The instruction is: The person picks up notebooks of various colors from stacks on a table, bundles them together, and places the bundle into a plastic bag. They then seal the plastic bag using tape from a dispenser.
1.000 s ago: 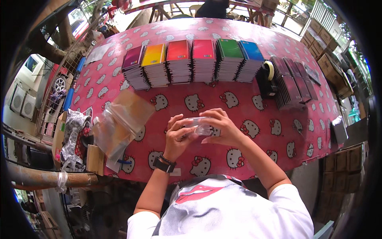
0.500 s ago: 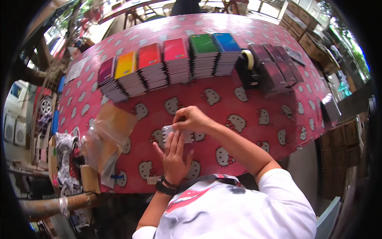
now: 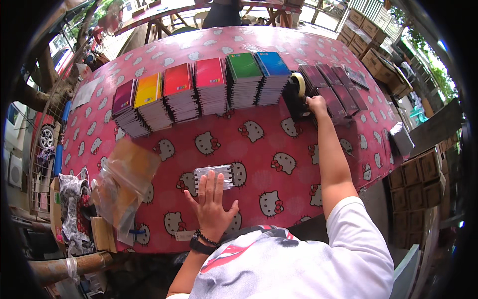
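Observation:
My left hand (image 3: 212, 212) lies open with spread fingers. Its fingertips press on a small white packet (image 3: 225, 170) with dark ring-like marks along its edges and a shiny clear wrap; part of it is under the fingers. Farther off to the right, my right arm is stretched out. The fingers of my right hand (image 3: 317, 104) are closed at the side of a black tape dispenser (image 3: 295, 103) that carries a pale yellow tape roll (image 3: 300, 84). Whatever is pinched there is too small to make out.
Stacks of spiral notebooks stand in a row at the back, from a purple stack (image 3: 123, 97) to a blue one (image 3: 273, 64). Dark wrapped packs (image 3: 331, 99) lie right of the dispenser. Clear plastic bags (image 3: 124, 174) lie at the left. Cardboard boxes (image 3: 420, 182) are piled beyond the table's right edge.
My right hand has left the white packet and moved away to the right, to the tape dispenser. The left hand stays on the packet. The whole view has shifted slightly.

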The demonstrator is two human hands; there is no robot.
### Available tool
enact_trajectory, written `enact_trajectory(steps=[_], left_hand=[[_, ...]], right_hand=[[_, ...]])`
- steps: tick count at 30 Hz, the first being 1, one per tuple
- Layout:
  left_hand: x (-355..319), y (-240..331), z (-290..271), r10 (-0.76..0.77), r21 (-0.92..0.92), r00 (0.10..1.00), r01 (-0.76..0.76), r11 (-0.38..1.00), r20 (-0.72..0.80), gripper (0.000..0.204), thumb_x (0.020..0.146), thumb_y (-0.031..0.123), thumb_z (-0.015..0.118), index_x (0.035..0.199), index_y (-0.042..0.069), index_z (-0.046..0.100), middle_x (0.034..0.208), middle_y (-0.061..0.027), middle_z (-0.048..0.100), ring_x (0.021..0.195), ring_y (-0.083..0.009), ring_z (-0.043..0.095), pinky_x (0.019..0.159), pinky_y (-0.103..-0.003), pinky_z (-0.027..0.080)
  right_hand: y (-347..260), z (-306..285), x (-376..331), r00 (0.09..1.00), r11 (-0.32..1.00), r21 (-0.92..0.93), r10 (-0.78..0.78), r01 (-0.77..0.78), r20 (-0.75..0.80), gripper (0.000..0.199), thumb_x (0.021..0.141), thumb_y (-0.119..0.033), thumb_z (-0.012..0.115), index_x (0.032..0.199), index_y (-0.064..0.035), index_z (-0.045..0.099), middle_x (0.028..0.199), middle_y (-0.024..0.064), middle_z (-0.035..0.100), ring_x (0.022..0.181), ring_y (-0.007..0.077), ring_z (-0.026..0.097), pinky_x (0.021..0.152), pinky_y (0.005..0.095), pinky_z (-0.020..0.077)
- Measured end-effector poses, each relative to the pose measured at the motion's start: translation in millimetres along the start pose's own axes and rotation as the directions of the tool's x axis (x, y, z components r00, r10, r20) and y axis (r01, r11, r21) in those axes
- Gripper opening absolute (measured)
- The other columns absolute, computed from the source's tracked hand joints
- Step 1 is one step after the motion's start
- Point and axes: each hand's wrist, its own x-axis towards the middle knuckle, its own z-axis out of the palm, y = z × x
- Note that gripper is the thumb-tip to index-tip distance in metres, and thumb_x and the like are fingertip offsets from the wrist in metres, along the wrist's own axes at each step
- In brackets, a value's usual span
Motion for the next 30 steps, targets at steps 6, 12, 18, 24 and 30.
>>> enact_trajectory(steps=[6,12,18,24,30], left_hand=[[-4.5,-3.6,-3.2,-0.049,0.027,0.999,0.05,0.998,-0.008,0.085,0.063,0.039,0.071,0.137,0.018,0.034,0.143,-0.0034,0.031,0.134,-0.0216,0.024,0.107,-0.057,0.005],[2.2,5.4,-1.9,-0.003,-0.047,1.0,0.002,0.999,-0.009,0.085,0.063,0.039,0.071,0.137,0.018,0.035,0.143,-0.0033,0.031,0.134,-0.0209,0.024,0.107,-0.057,0.005],[1.1,-1.9,-14.9,-0.129,-0.093,0.989,0.136,0.986,0.074,0.09,0.055,0.03,0.078,0.136,0.034,0.037,0.149,-0.0122,0.012,0.137,-0.0402,0.004,0.099,-0.068,0.009],[-0.8,-3.2,-18.0,-0.171,-0.071,0.984,0.175,0.982,0.052,0.089,0.056,0.033,0.078,0.135,0.036,0.037,0.15,-0.0168,0.005,0.136,-0.0427,0.0,0.101,-0.066,0.01],[-0.2,2.9,-10.8,-0.176,-0.089,0.982,0.181,0.979,0.064,0.098,0.057,0.038,0.076,0.141,0.023,0.028,0.15,-0.017,0.004,0.137,-0.0411,0.0,0.101,-0.066,0.007]], right_hand=[[16.5,0.6,-56.1,0.978,0.803,0.566,-0.103,0.189,-0.18,0.022,0.08,-0.026,0.066,0.08,-0.0038,0.067,0.067,0.0064,0.063,0.062,0.0169,0.058,0.054,0.0297,0.0426],[52.2,41.8,-70.7,0.75,0.342,0.742,-0.139,-0.577,0.647,0.02,0.082,-0.028,0.067,0.087,-0.0089,0.063,0.069,-0.0052,0.054,0.052,0.0035,0.04,0.044,0.0206,0.0287],[-180.4,-8.9,-208.3,0.155,0.43,0.9,-0.896,0.073,0.416,0.016,0.083,-0.02,0.063,0.083,-0.0034,0.061,0.065,-0.0018,0.054,0.057,0.0053,0.047,0.05,0.0231,0.0364],[-277.1,-33.1,-263.8,-0.124,0.13,0.253,-0.61,0.959,0.783,0.047,0.072,-0.043,0.069,0.087,0.0017,0.064,0.073,0.0112,0.063,0.068,0.0141,0.059,0.059,0.0324,0.0462],[-210.2,92.5,-207.3,-0.32,0.883,0.463,-0.42,0.07,0.849,0.084,0.064,-0.07,0.064,0.11,-0.0006,0.058,0.109,0.0125,0.06,0.104,0.0244,0.054,0.084,0.0397,0.0444]])
